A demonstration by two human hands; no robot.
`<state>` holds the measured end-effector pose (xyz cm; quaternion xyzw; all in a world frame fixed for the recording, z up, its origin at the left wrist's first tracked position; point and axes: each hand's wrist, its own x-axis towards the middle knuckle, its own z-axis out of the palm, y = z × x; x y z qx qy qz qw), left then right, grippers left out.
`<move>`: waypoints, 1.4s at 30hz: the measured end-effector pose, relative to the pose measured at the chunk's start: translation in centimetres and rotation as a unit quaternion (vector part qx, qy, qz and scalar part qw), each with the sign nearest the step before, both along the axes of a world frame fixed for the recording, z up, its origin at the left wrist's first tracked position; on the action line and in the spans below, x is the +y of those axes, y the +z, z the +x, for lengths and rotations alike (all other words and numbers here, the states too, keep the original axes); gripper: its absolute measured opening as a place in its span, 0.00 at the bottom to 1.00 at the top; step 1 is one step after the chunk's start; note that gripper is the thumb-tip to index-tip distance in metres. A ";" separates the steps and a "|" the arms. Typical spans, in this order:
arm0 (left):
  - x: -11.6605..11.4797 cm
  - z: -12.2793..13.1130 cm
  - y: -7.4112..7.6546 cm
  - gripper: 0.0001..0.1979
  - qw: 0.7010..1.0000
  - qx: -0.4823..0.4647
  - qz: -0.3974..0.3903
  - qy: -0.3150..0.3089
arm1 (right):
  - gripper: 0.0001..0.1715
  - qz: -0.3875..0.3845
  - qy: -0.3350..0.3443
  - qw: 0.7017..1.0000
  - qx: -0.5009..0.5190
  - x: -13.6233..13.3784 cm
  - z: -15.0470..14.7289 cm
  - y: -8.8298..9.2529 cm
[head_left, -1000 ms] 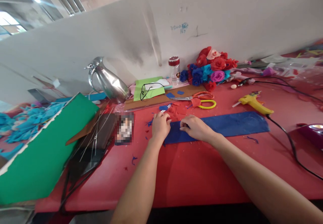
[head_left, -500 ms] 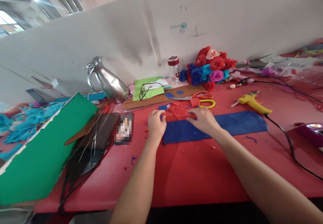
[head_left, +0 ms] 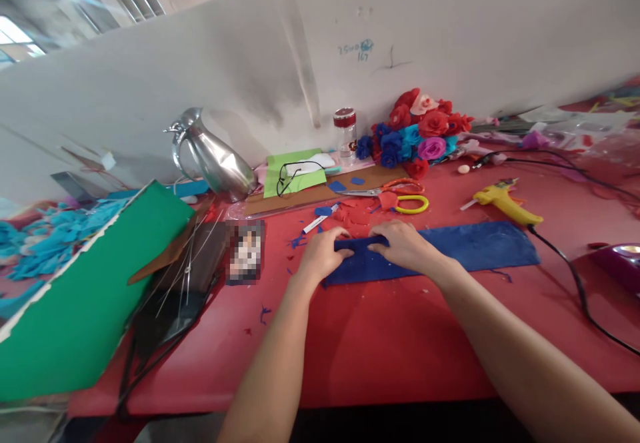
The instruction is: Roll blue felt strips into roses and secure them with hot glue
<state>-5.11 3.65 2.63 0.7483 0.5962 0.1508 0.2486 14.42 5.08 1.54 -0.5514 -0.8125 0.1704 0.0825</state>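
A long blue strip of sheet material (head_left: 483, 246) lies flat across the red table in front of me. My left hand (head_left: 325, 253) is at its left end, thumb and fingers pinching the far edge. Close beside it, my right hand (head_left: 403, 243) pinches the same edge further right. Between the hands the edge looks lifted or folded over slightly. Just beyond are red scraps (head_left: 353, 215), a small white strip (head_left: 320, 218), and scissors (head_left: 407, 186) with an orange loop and a yellow loop.
A yellow glue gun (head_left: 507, 204) with a black cord lies right. Behind are artificial flowers (head_left: 420, 130), a lidded jar (head_left: 346, 135), eyeglasses (head_left: 287, 180) and a metal jug (head_left: 215, 160). A green board (head_left: 95, 296) leans left, near a pixelated rectangle (head_left: 246, 253).
My left hand has moved right and slightly down onto the blue strip, uncovering the white strip. Both hands now pinch the strip's far edge, which has risen between them.
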 end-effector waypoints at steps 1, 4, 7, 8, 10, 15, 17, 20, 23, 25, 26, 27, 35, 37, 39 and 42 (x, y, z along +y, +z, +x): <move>0.0 0.1 0.0 0.12 1.000 -0.002 0.002 -0.010 | 0.08 -0.004 0.007 1.000 0.003 -0.1 -0.2 0.0; 0.0 0.2 -0.1 0.10 1.000 -0.008 0.010 -0.017 | 0.09 0.003 0.018 1.000 -0.005 -0.2 -0.5 0.1; 0.2 0.1 -0.2 0.15 0.999 -0.040 0.031 0.020 | 0.09 0.014 0.007 1.000 -0.008 -0.3 -0.5 0.1; 0.3 0.1 -0.2 0.14 0.997 -0.064 0.032 0.027 | 0.09 0.015 0.000 1.000 -0.005 -0.2 -0.5 0.1; 0.4 -0.1 -0.3 0.08 0.992 -0.124 0.021 0.029 | 0.10 0.015 -0.008 1.000 -0.004 -0.2 -0.4 0.1; 0.7 -0.4 -1.0 0.07 0.970 -0.224 -0.027 0.088 | 0.09 0.006 -0.010 1.000 -0.027 -0.2 -0.4 0.3; 0.8 -0.6 -1.1 0.09 0.952 -0.271 -0.041 0.138 | 0.10 0.002 -0.013 0.999 -0.030 -0.2 -0.4 0.3; 0.9 -0.8 -0.7 0.20 0.907 -0.362 -0.106 0.187 | 0.10 0.000 -0.013 1.000 -0.021 -0.2 -0.4 0.2; 0.8 -1.0 -0.1 0.29 0.866 -0.419 -0.185 0.202 | 0.10 0.003 -0.012 1.000 -0.008 -0.2 -0.4 0.1; 0.8 -1.0 0.1 0.28 0.862 -0.414 -0.205 0.209 | 0.10 0.005 -0.012 1.000 -0.006 -0.2 -0.4 0.1; 0.8 -1.0 0.1 0.24 0.868 -0.402 -0.204 0.206 | 0.10 0.006 -0.012 1.000 -0.007 -0.2 -0.4 0.2; 0.8 -0.9 0.1 0.19 0.878 -0.388 -0.199 0.196 | 0.09 0.007 -0.013 1.000 -0.009 -0.3 -0.4 0.2; 0.7 -0.6 -0.2 0.06 0.918 -0.304 -0.188 0.171 | 0.12 0.042 -0.073 0.996 0.029 0.5 0.4 0.0; 0.7 -0.8 0.1 0.06 0.905 -0.333 -0.220 0.151 | 0.13 0.073 -0.122 0.990 0.025 0.9 1.1 -0.1; 0.7 -0.9 0.3 0.07 0.897 -0.350 -0.236 0.133 | 0.13 0.098 -0.168 0.981 0.023 1.3 1.8 -0.1; 0.8 -1.0 0.1 0.07 0.930 -0.283 -0.183 0.146 | 0.14 0.119 -0.211 0.970 0.034 1.8 2.8 -0.3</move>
